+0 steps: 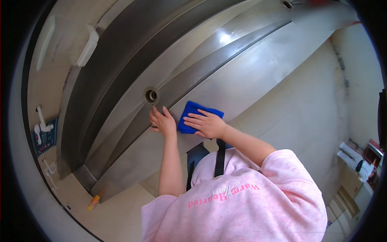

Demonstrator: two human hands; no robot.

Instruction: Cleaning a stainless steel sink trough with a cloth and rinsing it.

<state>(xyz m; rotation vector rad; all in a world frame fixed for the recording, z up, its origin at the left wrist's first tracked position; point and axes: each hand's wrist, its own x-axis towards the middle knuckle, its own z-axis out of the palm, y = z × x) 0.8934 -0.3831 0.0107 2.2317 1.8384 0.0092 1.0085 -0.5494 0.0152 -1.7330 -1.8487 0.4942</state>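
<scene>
A folded blue cloth [188,121] lies on the flat front face of a long stainless steel trough sink [258,70]. Pressed on top of it is my right hand [207,124], with fingers stretched out flat and slightly apart. My left hand [163,122] rests at the sink's front edge, left of the cloth, fingers spread and holding nothing. Just beyond its fingertips a round drain hole [151,96] opens in the sloped basin. The underside of the cloth is hidden.
White pipe fittings [43,121] stick out of the wall at the left, by a dark poster [47,139]. An orange-yellow bottle [93,202] sits beyond the sink's near left end. Another drain [287,4] shows at the far end. Assorted items [363,165] are at the right.
</scene>
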